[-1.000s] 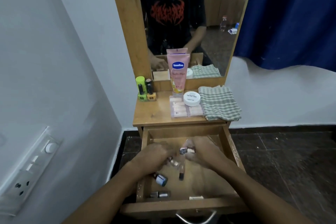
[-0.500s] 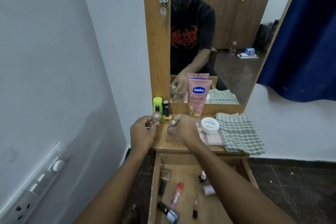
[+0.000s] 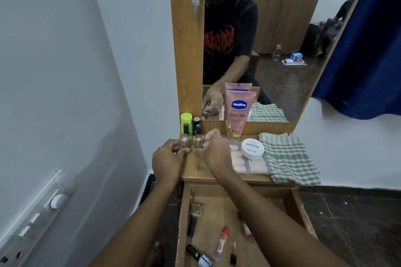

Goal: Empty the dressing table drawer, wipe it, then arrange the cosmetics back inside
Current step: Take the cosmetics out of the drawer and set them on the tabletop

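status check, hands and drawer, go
Left hand pinching a small clear bottle, right hand a gold bottle, both above the tabletop. Drawer not yet empty, several cosmetics inside. Nothing in the way.

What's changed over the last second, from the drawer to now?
Both hands rose out of the drawer to the tabletop's back left. The left hand pinches a silvery bottle, the right hand a golden bottle, beside the green tube. The Vaseline tube, white jar and checked cloth stayed put.
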